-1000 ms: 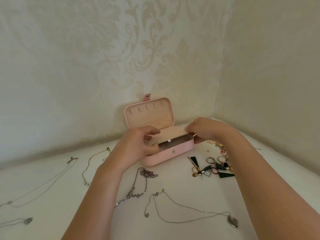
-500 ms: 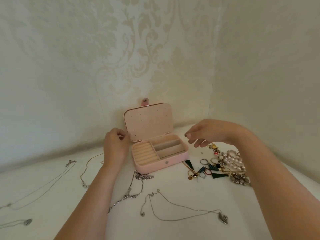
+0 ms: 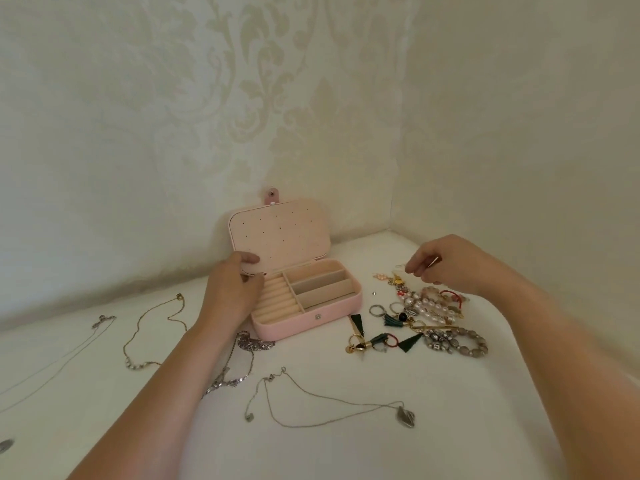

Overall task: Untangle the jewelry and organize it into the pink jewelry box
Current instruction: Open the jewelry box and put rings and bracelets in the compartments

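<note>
Gripping pink jewelry box (image 3: 311,322) lid corner: left hand (image 3: 232,292).

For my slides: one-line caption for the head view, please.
The left hand holds the open pink jewelry box; the right hand hovers by the jewelry pile.

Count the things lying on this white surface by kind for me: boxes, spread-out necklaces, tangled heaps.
Boxes: 1, the pink jewelry box
Spread-out necklaces: 4, the thin silver chain, gold chain, chunky silver necklace and pendant chain
Tangled heaps: 1, the jewelry heap
Total: 6
An edge pendant at the left is cut off, so it is not counted.
</note>
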`<state>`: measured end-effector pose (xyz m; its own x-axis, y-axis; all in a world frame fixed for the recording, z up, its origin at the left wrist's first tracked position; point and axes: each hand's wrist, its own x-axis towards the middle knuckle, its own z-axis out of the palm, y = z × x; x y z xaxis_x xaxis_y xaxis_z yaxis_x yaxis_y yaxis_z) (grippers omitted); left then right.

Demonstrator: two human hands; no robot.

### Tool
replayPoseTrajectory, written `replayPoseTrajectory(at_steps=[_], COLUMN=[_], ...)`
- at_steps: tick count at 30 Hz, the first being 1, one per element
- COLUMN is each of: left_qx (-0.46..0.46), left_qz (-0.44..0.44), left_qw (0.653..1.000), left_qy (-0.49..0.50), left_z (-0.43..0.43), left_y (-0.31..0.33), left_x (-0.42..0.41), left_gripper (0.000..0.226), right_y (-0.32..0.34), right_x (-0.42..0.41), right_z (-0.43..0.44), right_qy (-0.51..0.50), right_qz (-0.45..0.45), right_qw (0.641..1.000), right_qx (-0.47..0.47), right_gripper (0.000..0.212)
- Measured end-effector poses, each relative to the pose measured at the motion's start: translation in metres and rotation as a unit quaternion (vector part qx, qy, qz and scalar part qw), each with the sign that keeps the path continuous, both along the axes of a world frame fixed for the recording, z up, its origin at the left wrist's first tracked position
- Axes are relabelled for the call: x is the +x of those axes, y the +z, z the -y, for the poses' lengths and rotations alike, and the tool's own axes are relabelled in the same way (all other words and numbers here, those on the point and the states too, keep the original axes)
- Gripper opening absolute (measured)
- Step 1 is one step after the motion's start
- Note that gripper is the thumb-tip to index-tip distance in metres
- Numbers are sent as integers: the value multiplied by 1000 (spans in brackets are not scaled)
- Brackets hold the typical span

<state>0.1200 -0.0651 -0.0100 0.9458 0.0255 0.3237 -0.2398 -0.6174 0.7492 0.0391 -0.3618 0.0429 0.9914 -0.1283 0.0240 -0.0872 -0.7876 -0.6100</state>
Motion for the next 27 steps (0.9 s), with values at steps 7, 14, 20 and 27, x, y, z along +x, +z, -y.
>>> replayPoseTrajectory(at_steps=[7, 14, 20, 27], left_qx=[98, 134, 109, -20], left_qz=[69, 71, 83, -116], left_qw=[992, 977, 974, 902], left_qy=[45, -149, -179, -415], left_z=[11, 35, 51, 107], left_y=[2, 10, 20, 57], left_x=[-8, -32, -41, -50], left_gripper=[32, 16, 17, 61], right_y=[3, -2, 16, 28], right_x=[-19, -15, -24, -27], right_z=[8, -7, -1, -22], right_qy=[48, 67, -3, 63], right_qz=[-110, -139, 12, 210], right_qw=[988, 969, 999, 916], right_qx=[-103, -190, -48, 336], right_gripper=[19, 18, 7, 10])
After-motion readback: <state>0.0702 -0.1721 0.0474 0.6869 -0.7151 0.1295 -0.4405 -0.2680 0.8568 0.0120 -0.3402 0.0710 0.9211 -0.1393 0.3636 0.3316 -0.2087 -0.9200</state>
